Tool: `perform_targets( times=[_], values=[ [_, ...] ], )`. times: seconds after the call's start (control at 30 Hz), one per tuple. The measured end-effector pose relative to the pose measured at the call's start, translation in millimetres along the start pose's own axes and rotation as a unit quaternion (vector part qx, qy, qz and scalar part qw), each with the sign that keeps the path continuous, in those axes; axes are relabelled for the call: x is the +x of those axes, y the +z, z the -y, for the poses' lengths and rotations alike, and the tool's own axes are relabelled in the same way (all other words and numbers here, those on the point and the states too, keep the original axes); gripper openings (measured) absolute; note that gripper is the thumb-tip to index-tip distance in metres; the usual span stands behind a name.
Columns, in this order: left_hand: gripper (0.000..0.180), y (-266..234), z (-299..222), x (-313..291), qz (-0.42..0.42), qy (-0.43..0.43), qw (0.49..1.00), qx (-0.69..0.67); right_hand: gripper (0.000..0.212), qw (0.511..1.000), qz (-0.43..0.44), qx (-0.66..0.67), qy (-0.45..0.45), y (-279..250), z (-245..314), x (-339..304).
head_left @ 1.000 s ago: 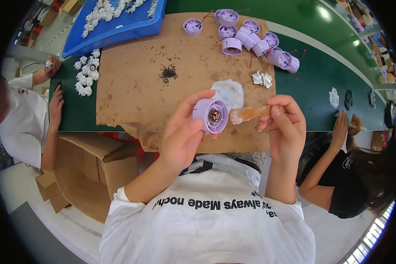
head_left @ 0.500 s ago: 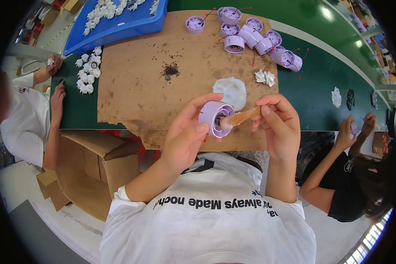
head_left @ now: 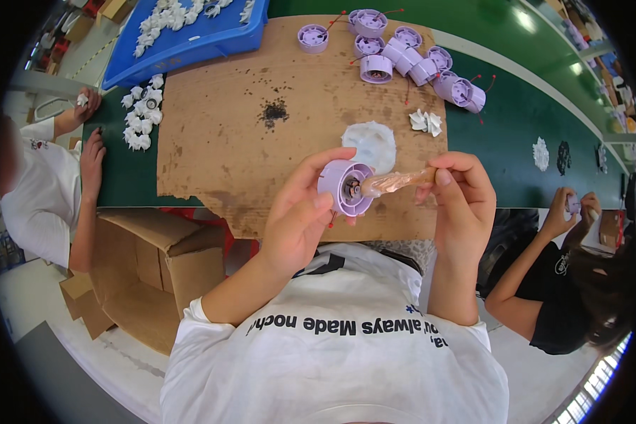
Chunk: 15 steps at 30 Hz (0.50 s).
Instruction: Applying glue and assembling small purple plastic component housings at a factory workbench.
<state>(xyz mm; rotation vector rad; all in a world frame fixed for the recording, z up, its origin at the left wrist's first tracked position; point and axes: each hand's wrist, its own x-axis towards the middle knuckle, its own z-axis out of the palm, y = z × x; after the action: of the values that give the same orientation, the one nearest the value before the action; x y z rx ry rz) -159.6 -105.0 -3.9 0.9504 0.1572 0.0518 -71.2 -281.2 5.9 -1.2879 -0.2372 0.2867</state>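
My left hand (head_left: pixel 300 205) is closed around a round lilac plastic housing (head_left: pixel 337 185), whose open side faces right and shows a metal part in its middle. Between the fingertips of my right hand (head_left: pixel 463 194) is a flat brown stick (head_left: pixel 415 178) smeared with whitish, glossy grease. The stick's coated end lies at the mouth of the housing; whether it touches the inside I cannot tell. Just beyond my hands a pale patch of grease (head_left: pixel 373 145) lies on the cardboard sheet (head_left: pixel 219 141).
Several lilac housings (head_left: pixel 392 56) with red wires stand at the back right, near white finned impellers (head_left: pixel 425 122). A blue tray (head_left: pixel 191 46) of white parts sits at the back left. Small black bits (head_left: pixel 272 112) lie on the cardboard. People work at both sides.
My right hand has moved right with the stick, drawing its coated end back from the housing's centre. The left hand and housing have hardly moved.
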Motion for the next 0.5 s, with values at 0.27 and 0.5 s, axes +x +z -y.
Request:
perform_targets(
  times=[0.27,0.5],
  values=[
    [0.06,-2.0,2.0,-2.2,-0.033,-0.003,0.999,-0.006,0.013,0.992,-0.062,-0.036,-0.101,1.5,5.1,0.7],
    [0.054,-28.2,18.7,-4.9,-0.131,-0.017,0.989,-0.064,0.012,0.967,-0.09,-0.202,-0.122,2.0,19.5,13.8]
  ],
)
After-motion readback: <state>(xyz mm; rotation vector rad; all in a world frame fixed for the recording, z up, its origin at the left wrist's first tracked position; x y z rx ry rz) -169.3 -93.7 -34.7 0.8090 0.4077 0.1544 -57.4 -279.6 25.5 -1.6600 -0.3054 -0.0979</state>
